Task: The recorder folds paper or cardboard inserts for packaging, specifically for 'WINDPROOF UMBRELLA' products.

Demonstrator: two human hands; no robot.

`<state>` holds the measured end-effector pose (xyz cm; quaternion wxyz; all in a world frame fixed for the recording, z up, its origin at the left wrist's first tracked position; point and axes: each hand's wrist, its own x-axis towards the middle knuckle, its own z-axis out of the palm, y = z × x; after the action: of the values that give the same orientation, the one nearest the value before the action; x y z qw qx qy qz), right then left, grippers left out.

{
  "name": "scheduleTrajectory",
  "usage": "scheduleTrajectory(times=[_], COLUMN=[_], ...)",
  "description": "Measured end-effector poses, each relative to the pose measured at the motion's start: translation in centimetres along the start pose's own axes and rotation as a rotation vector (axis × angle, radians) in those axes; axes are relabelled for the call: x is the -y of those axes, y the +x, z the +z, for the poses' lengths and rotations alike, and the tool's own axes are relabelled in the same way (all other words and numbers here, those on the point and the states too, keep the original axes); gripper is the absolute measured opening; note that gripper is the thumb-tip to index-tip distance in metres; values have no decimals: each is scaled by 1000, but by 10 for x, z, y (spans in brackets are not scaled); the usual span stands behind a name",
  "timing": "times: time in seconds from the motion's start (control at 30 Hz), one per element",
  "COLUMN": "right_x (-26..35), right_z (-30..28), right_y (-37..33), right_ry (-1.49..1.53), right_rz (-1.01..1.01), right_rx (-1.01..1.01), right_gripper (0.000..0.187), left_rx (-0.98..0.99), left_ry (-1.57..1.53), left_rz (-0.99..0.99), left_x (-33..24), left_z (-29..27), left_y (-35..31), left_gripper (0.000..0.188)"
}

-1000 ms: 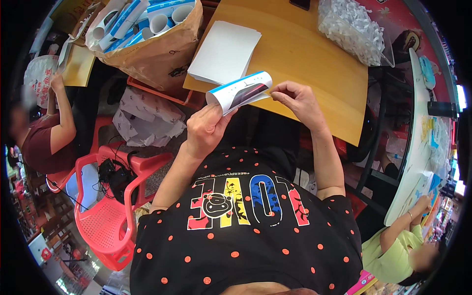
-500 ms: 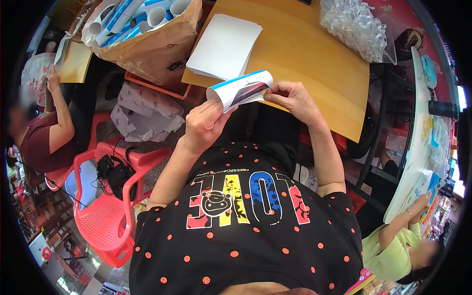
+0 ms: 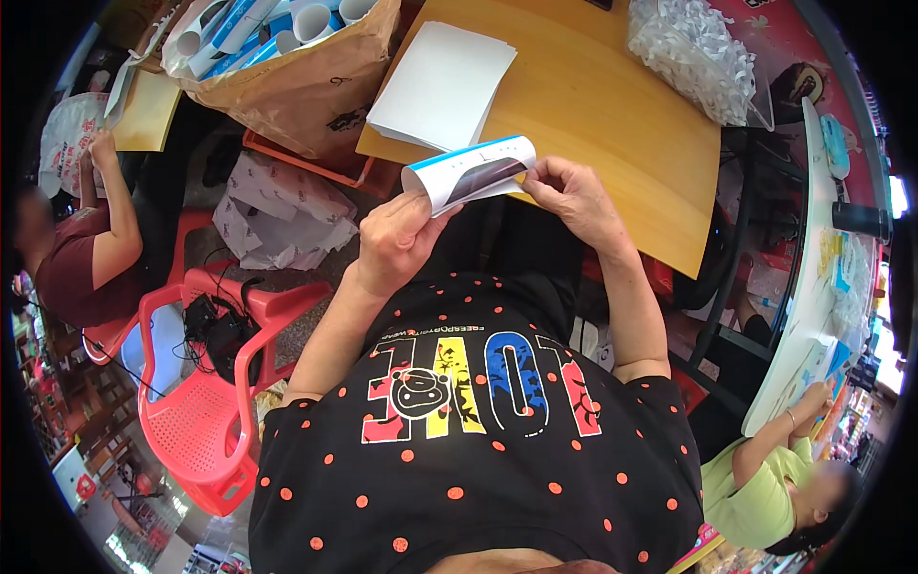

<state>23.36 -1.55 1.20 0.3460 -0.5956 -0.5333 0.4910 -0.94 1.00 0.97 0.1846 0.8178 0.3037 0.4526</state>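
Over the near edge of the table I have a printed paper sheet [image 3: 478, 167], curled into a loose tube. Its outside is white with a blue band and a dark picture, and its lower edge hangs apart as a flap. My left hand [image 3: 394, 241] is closed on its left end, fingers partly hidden inside the curl. At the right end, my right hand [image 3: 581, 203] has thumb and forefinger pinched together on the sheet's edge. Just beyond the curl lies a stack of white sheets [image 3: 444, 81] on the wooden table [image 3: 574, 105].
A brown paper bag [image 3: 296, 105] full of blue-and-white paper tubes stands left. White curled strips [image 3: 693, 57] fill a clear tub at the far right. A red plastic chair [image 3: 196, 440] holds black cables. Two other people sit at the left and right.
The curled sheet stays in both hands, and its lower flap stands slightly farther from the tube. My right fingers have shifted a little along its right end. The view has tilted slightly.
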Motion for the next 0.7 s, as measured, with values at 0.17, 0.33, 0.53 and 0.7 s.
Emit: scheduleTrajectory(times=[0.17,0.33,0.53,0.7], right_x=[8,11,0,2], right_z=[-6,-14,-5,-1], right_y=[-11,-17,-11,-6], right_ry=[120,227,86,49], right_rz=[-17,-52,-37,-17], right_rx=[13,-90,-120,-80], right_gripper=[15,13,18,22], left_rx=[6,-21,-12,67], left_ry=[-19,-5,-23,45], left_rz=[-8,-22,13,16], left_x=[-1,4,1,3], left_z=[1,1,3,3], left_y=[-1,-3,3,-1], left_gripper=[15,16,16,14])
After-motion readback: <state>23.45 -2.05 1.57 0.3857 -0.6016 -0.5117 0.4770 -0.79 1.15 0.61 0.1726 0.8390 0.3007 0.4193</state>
